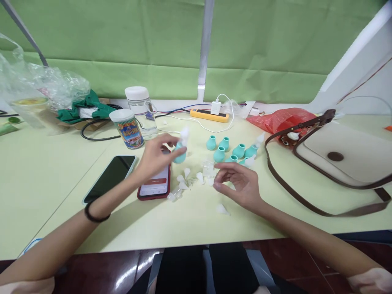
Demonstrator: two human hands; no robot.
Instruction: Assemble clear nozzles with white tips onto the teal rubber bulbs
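Observation:
My left hand [162, 153] is closed round a small teal rubber bulb [180, 157] with a translucent white nozzle tip [184, 136] on top, held upright above the table. My right hand [239, 181] hovers lower at the right, thumb and forefinger apart. Near its fingertips lie clear plastic pieces [208, 168]; contact is hard to make out. Several loose white nozzle tips [200, 177] are scattered between the hands, and one nozzle tip [222, 210] lies nearer me. Beyond the right hand stand several open teal bulbs [219, 154]; one bulb [251, 151] there bears a nozzle.
Two phones, one dark-screened [110, 178] and one lit [154, 185], lie at the left. A printed can [128, 130] and a lidded bottle [141, 110] stand behind. A yellow power strip [209, 115], red bag [281, 120] and cream handbag [346, 151] occupy the back and right.

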